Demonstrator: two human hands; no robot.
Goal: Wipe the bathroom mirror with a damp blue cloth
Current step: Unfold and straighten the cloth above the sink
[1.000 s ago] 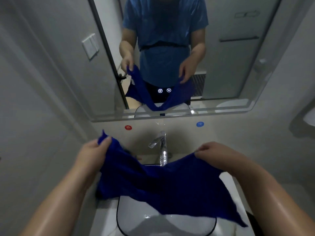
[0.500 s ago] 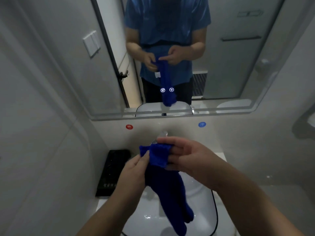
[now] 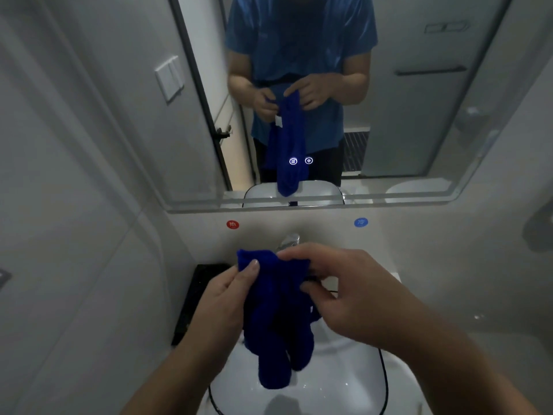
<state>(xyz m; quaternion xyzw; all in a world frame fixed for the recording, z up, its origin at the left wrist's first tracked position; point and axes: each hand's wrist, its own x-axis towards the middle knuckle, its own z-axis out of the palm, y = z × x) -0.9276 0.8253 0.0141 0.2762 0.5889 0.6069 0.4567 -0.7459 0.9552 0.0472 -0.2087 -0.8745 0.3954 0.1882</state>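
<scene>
Grey bathroom walls fill the left of the frame, with a white wall switch (image 3: 168, 78) in the upper left, just beside the dark left edge of the mirror (image 3: 419, 115). At the lower left of centre a black tray (image 3: 197, 298) lies on the worktop (image 3: 398, 381) against the wall. Beside it, the left hand (image 3: 223, 298) pinches the upper left corner of the blue cloth (image 3: 276, 319) between thumb and fingers. That cloth is bunched into a long fold and hangs down in the lower centre, above the white basin (image 3: 344, 384), apart from the glass. Above the left hand a red round sticker (image 3: 232, 224) sits on the wall under the mirror. A chrome tap (image 3: 289, 241) shows just above the cloth, partly hidden by the hands. Two small lit round icons (image 3: 300, 161) glow in the lower middle of the glass, over the reflection of a person in a blue shirt holding the same cloth. The right hand (image 3: 344, 295) grips the cloth's upper right edge, fingers curled over it and thumb underneath. Right of centre a blue round sticker (image 3: 361, 222) sits on the wall. At the far right edge a dark shape on the wall is too blurred to tell.
</scene>
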